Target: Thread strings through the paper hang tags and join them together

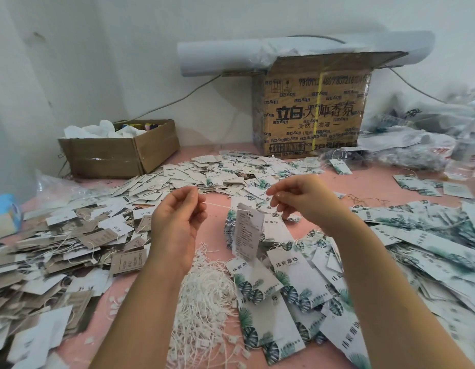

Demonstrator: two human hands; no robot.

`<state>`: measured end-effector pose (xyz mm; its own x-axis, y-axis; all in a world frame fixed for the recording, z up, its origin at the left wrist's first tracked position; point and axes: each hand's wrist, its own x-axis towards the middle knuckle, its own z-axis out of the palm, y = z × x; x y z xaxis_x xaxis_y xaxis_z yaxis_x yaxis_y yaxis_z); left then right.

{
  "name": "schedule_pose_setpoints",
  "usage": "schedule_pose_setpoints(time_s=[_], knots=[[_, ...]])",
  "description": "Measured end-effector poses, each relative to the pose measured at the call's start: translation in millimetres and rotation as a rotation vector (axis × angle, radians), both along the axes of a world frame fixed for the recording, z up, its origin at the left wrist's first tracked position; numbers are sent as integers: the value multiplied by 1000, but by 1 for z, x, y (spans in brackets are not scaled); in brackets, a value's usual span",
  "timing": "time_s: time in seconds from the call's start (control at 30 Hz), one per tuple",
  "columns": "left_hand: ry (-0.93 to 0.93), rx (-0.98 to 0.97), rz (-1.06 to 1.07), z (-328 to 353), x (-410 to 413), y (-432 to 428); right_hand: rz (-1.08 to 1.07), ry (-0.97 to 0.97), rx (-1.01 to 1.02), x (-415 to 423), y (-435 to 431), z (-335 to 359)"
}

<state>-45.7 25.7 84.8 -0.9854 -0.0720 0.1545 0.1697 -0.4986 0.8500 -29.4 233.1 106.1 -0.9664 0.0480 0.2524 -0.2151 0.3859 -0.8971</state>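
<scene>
I see the left hand [177, 222] and the right hand [303, 198] raised above the pink table [369, 179]. Each has its fingers curled, with thumb and forefinger pinching one end of a thin white string [217, 205] stretched between them. A small stack of paper hang tags [248, 230] dangles from that string, tilted, with printed text facing me. Below lies a loose heap of white strings [207, 296], with leaf-printed tags [292, 275] spread to its right and brown tags [71, 249] to its left.
</scene>
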Motion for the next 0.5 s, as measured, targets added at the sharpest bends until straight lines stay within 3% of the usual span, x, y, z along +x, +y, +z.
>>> schedule_pose_setpoints(time_s=[0.23, 0.5], knots=[[198, -192, -123, 3, 12, 11, 186, 162, -180, 6, -21, 9], [333, -295, -157, 7, 18, 18, 260, 214, -79, 8, -44, 8]])
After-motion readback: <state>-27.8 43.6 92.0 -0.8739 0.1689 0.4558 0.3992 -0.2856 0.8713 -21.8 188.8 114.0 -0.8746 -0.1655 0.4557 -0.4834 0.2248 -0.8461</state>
